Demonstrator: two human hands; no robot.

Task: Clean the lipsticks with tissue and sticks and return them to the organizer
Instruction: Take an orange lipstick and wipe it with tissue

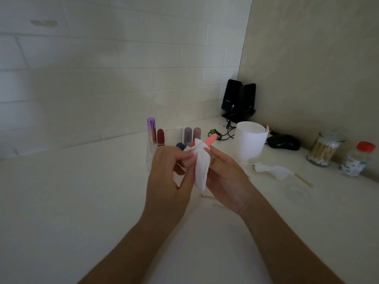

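two hands meet just before the organizer [149,158]: right hand [224,177] grips the lipstick [211,139] low, left hand [168,169] pinches tissue [202,168] round it, pink tip jutting above both.

Tissue [202,167] hides lipstick [212,138] body; organizer [149,157] seemingly blurred.

Lipstick [211,138] coral pink, tissue [202,162] white. Organizer [150,154] clear; tubes purple-gradient [152,130], dark red [160,136], two mauve-grey [187,135]. Speakers [239,99], mouse [284,142] black. Bottle cap [366,146] red. Counter [82,191] white.
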